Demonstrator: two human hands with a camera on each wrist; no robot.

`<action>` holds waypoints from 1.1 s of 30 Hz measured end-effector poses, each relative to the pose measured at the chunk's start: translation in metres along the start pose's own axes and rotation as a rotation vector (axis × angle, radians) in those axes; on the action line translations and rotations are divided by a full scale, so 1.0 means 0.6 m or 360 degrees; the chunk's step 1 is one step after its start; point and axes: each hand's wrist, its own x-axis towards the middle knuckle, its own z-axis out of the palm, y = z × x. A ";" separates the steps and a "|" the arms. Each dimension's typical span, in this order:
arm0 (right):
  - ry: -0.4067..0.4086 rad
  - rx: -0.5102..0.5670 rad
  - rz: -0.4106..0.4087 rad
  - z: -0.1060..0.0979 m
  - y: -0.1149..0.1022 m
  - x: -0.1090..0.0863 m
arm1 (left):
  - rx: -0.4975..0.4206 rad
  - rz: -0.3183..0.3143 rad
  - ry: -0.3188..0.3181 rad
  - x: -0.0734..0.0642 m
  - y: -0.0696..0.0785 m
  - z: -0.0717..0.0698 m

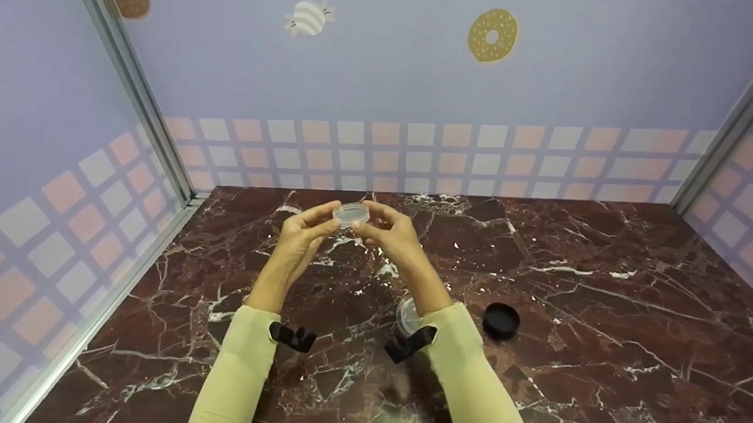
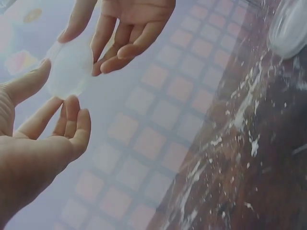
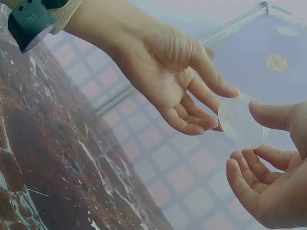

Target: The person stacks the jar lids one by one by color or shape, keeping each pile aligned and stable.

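A small round translucent disc (image 1: pixel 351 215), like a thin lid or insert, is held up over the far part of the table. My left hand (image 1: pixel 300 237) pinches its left edge between thumb and fingers. On the opposite edge, my right hand (image 1: pixel 391 234) pinches it the same way. The left wrist view shows the disc (image 2: pixel 72 69) nearly face-on, cloudy white. Below my right forearm stands a clear round container (image 1: pixel 406 317), partly hidden by the wrist. A black round screw cap (image 1: pixel 501 320) lies on the table to the right of that forearm.
The dark red marbled table (image 1: pixel 597 357) has white veins and runs back to a lilac wall (image 1: pixel 387 80) with pink and white squares. Metal posts (image 1: pixel 136 90) stand at the corners. Each sleeve carries a black wrist mount (image 1: pixel 292 337).
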 end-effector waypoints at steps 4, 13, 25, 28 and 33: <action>-0.0024 0.0003 -0.0020 -0.010 -0.007 -0.004 | -0.0037 0.0078 0.0017 -0.005 0.004 0.017; -0.0093 0.0010 -0.0081 -0.053 -0.026 -0.021 | -0.0036 0.0143 -0.0064 -0.015 0.002 0.063; -0.0245 -0.0207 -0.0105 -0.134 -0.013 -0.051 | 0.0116 0.0112 -0.0214 -0.021 -0.033 0.108; -0.0260 -0.0274 -0.0104 -0.146 -0.003 -0.060 | 0.0203 0.0075 -0.0258 -0.024 -0.042 0.111; -0.0291 -0.0368 -0.0145 -0.161 0.008 -0.067 | 0.0318 0.0036 -0.0336 -0.029 -0.050 0.113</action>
